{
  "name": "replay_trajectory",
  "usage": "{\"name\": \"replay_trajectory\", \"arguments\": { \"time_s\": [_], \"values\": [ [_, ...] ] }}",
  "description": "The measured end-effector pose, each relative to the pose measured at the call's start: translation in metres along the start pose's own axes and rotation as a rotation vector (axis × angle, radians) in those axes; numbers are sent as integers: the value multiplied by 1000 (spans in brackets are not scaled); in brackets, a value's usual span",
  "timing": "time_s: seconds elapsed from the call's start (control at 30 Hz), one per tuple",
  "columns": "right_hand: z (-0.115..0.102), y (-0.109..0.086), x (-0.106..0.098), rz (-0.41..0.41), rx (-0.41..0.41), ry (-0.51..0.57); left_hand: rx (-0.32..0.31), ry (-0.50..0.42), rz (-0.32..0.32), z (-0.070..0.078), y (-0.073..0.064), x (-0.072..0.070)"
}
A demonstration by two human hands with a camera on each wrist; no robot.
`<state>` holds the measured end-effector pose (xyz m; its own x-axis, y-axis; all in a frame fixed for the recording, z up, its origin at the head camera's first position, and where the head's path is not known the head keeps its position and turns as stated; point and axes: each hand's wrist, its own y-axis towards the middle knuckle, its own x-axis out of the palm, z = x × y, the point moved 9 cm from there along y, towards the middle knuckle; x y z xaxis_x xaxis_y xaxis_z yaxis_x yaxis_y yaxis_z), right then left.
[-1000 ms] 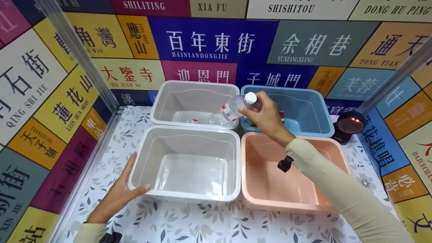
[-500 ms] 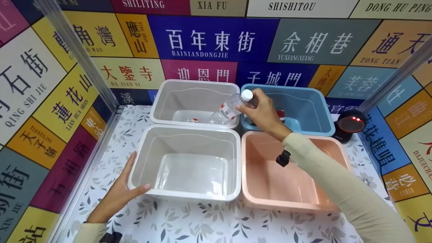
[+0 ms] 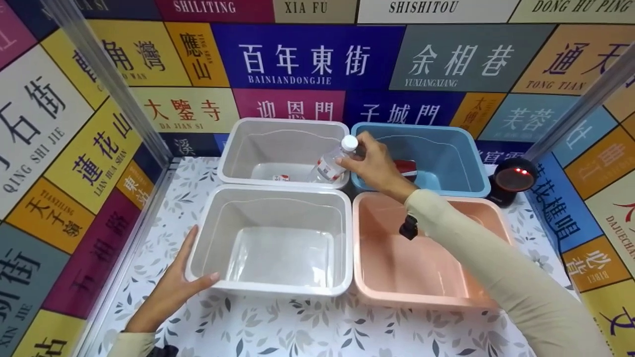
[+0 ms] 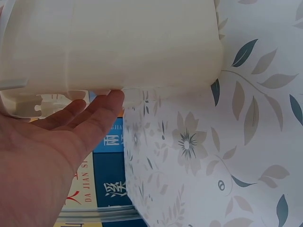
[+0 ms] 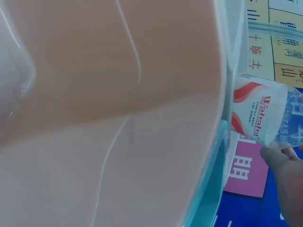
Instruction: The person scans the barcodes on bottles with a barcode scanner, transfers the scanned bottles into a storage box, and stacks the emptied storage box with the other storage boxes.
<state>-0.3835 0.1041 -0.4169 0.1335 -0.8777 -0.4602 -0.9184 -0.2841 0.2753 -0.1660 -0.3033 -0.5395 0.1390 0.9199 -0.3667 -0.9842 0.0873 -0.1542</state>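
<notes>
My right hand (image 3: 374,166) pinches a clear plastic water bottle (image 3: 328,168) near its neck, under the white cap. Its base leans down into the far-left pale bin (image 3: 285,141), just inside the right wall. The right wrist view shows the bottle's red-and-white label (image 5: 260,109) past the bins' edges. Inside that bin lies another small red-and-white labelled piece (image 3: 281,177). At the near-left white bin (image 3: 278,287), my left hand (image 3: 171,285) rests against the front left corner, thumb at the rim. Straight fingers (image 4: 102,113) touch the bin's outer side in the left wrist view.
A blue bin (image 3: 441,136) at the back right holds a red item (image 3: 405,166), partly behind my right hand. Below my right forearm stands a peach bin (image 3: 397,267). A black device with red lights (image 3: 513,181) sits at right. Sign-printed walls enclose the table.
My right hand has moved left with the bottle, which now stands a little more upright inside the far-left bin. More of the red item in the blue bin shows. The left hand stays at its corner.
</notes>
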Motion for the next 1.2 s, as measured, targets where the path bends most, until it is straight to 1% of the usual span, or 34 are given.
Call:
{"name": "replay_trajectory", "arguments": {
  "time_s": [0.07, 0.17, 0.27, 0.37, 0.5, 0.63, 0.9, 1.0, 1.2],
  "values": [
    [1, 1, 3, -14, 9, -31, -10, 2, -4, 1, -1, 0],
    [3, 3, 5, -13, 17, -70, -9, 8, -8, 3, -1, 1],
    [3, 5, 11, -21, 17, -76, -2, 5, -11, 2, -3, 1],
    [3, 8, 17, -49, 11, -66, 10, -3, -5, 1, -4, 0],
    [7, 11, 24, -86, 27, -98, 8, -16, -2, 1, -4, 0],
    [10, 13, 25, -89, 31, -130, 3, -19, -8, 3, -2, 1],
    [10, 16, 29, -99, 27, -146, 5, -12, -12, 5, 1, 2],
    [10, 18, 34, -107, 12, -145, 4, -4, -8, 4, 1, 2],
    [5, 21, 47, -138, -57, -155, 12, 1, -6, 4, 1, 1]
  ]
}}
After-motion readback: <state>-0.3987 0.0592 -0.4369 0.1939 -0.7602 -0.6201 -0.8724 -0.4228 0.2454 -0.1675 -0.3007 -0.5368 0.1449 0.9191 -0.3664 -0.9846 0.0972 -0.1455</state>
